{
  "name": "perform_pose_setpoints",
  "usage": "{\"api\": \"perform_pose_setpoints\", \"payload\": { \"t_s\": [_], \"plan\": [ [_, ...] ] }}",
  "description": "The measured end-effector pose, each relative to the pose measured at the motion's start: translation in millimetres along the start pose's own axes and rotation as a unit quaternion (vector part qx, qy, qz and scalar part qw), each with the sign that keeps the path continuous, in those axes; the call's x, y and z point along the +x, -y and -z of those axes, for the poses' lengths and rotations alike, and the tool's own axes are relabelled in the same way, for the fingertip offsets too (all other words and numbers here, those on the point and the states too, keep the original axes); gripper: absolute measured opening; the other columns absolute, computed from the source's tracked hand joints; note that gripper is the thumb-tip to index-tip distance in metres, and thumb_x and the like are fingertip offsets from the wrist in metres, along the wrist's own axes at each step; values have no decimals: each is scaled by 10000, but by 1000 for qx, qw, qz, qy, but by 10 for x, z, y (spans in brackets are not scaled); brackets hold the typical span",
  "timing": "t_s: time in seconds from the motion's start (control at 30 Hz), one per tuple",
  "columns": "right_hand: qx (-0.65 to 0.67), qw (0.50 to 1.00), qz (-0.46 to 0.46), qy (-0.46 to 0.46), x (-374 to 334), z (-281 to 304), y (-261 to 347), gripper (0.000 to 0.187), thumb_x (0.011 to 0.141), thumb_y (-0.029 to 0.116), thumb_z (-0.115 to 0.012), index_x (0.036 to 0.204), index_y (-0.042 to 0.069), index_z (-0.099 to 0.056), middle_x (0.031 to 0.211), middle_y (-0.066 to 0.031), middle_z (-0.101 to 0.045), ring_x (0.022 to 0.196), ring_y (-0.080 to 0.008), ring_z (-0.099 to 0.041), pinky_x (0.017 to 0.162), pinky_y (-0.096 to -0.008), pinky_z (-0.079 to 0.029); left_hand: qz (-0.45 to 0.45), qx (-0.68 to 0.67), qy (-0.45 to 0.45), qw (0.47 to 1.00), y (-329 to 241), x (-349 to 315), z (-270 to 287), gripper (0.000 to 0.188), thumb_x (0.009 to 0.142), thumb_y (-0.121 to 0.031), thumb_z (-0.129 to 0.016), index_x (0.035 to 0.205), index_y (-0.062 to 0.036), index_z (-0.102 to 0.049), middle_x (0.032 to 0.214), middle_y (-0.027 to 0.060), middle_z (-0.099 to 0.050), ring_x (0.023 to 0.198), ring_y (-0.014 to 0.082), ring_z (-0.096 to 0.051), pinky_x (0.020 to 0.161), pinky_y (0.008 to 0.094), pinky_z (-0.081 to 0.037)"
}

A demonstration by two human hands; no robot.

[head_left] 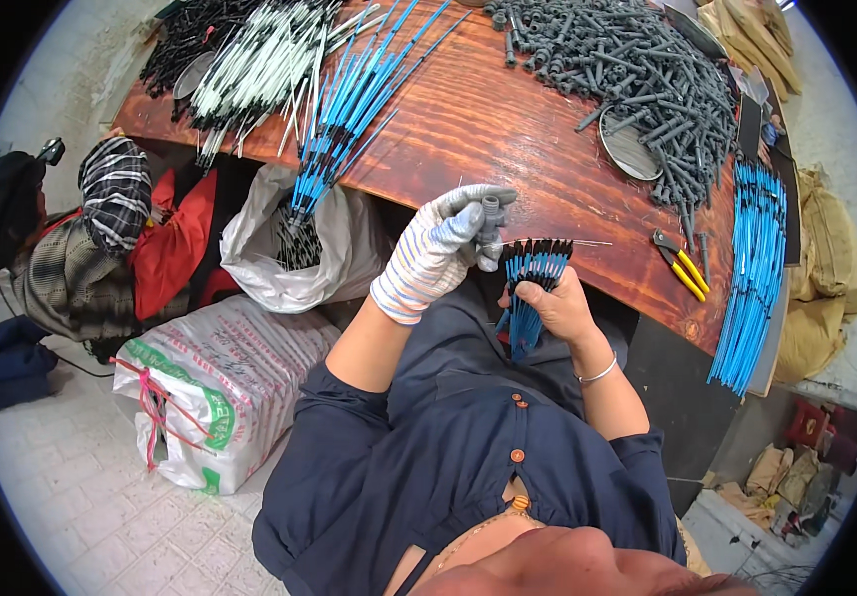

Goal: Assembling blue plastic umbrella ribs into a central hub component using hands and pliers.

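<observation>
My left hand [433,246], in a white striped work glove, is closed on a grey ribbed plastic tube piece [491,214] above the table's front edge. To its right, my bare right hand [562,310] grips a fanned bundle of thin blue rods [536,266] with black ends pointing up. The lower part of the bundle hangs over my lap. A few thin metal wires stick out sideways by the black ends. Both hands are close together, the tube piece just left of the rod ends.
On the reddish wooden table [448,129] lie a grey heap of plastic pieces [637,70], a round dish [632,149], yellow-handled pliers [682,266], more blue rods [754,268] and white rods [259,74]. White sacks [225,387] stand left, near another person [80,238].
</observation>
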State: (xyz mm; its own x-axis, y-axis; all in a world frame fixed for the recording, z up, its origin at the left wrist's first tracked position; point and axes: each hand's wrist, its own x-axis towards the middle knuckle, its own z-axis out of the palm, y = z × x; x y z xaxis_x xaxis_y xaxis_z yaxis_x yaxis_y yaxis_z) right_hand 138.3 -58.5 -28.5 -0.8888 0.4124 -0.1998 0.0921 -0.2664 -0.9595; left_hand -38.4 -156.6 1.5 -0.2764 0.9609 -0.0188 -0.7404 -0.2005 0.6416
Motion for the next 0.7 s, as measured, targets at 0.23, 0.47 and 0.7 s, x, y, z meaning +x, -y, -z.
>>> {"api": "perform_pose_setpoints", "payload": {
  "t_s": [0.23,0.47,0.7],
  "plan": [
    [-15,1000,13,0,-21,-13,58,252,840,224,-635,870,-23,-594,743,-85,-635,685,-165,-623,640,-299,-513,-55,9,-53,997,28,5,-89,446,893,-284,-582,1199,33,-514,940,87,-633,719,160,-627,589,271,-506],
    [-13,1000,22,-7,-34,-58,89,322,829,310,-668,846,-7,-616,725,-73,-641,678,-148,-615,628,-283,-500,-69,34,-43,996,53,-6,-56,444,868,-286,-621,1169,31,-543,914,79,-629,706,147,-605,597,268,-500],
    [-4,1000,12,-9,-35,-58,94,184,850,186,-648,842,3,-639,722,-43,-639,671,-98,-579,620,-244,-466,-90,83,-74,990,89,-19,-84,434,837,-258,-665,1145,29,-561,944,111,-650,758,154,-628,623,265,-516]
  ]
}}
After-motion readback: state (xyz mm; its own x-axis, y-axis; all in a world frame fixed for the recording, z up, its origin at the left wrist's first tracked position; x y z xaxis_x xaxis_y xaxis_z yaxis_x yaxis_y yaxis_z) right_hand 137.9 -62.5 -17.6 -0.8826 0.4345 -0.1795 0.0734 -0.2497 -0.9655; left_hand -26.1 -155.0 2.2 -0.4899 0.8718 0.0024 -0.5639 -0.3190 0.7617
